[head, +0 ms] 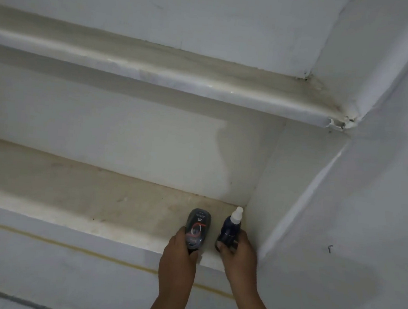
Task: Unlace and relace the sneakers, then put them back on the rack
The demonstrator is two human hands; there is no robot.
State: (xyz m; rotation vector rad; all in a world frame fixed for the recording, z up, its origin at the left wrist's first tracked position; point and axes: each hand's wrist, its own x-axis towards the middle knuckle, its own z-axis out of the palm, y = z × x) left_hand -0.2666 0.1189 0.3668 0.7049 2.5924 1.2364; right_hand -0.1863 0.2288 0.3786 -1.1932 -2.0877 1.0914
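Observation:
No sneakers are in view. My left hand point(179, 253) grips a dark grey bottle point(197, 225) with a red and white label, at the front edge of the lower shelf point(83, 193). My right hand point(235, 250) holds a dark blue spray bottle point(231, 227) with a white nozzle, standing in the shelf's right corner. Both bottles are upright and close together, a small gap between them.
The shelf is a white built-in niche with stained stone slabs. An upper shelf point(180, 78) runs above it, chipped at its right end. A white side wall point(340, 215) closes the right. Tiled floor shows at bottom left.

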